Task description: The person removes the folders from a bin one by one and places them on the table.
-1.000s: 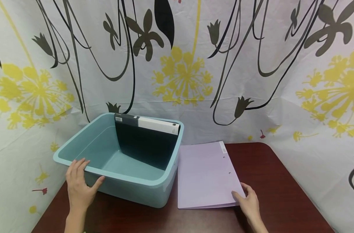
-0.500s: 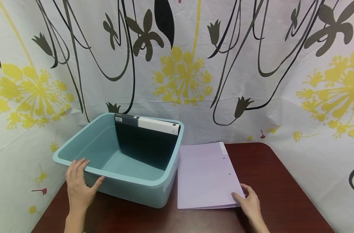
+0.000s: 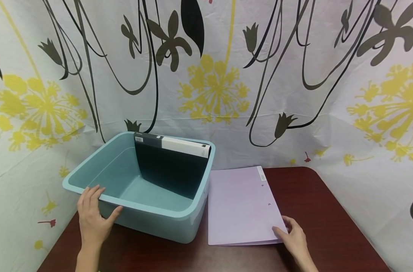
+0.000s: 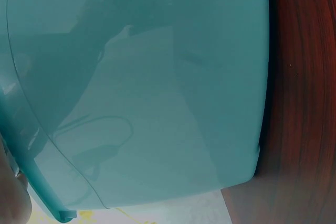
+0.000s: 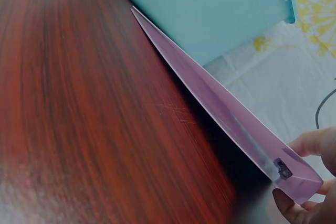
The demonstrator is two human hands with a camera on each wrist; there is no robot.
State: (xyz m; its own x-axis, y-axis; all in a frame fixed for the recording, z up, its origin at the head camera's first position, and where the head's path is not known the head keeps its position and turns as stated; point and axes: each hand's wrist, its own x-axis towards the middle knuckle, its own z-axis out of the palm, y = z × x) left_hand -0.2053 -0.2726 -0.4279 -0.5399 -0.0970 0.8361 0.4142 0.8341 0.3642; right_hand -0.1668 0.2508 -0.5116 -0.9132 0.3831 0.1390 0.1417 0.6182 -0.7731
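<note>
The right hand (image 3: 294,238) pinches the purple folder (image 3: 243,207) by its near right corner, thumb on top, closed to its thickness; the rest stretches leftward and away from that grip. The left hand (image 3: 93,217), thumb and fingers spread, touches the tub (image 3: 152,224), left of the folder.

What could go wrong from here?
The purple folder might slip or flop open: the right hand grips it near one corner, and its covers gape slightly. The black binder, standing on edge inside the blue bin, could topple if the bin gets knocked.
</note>
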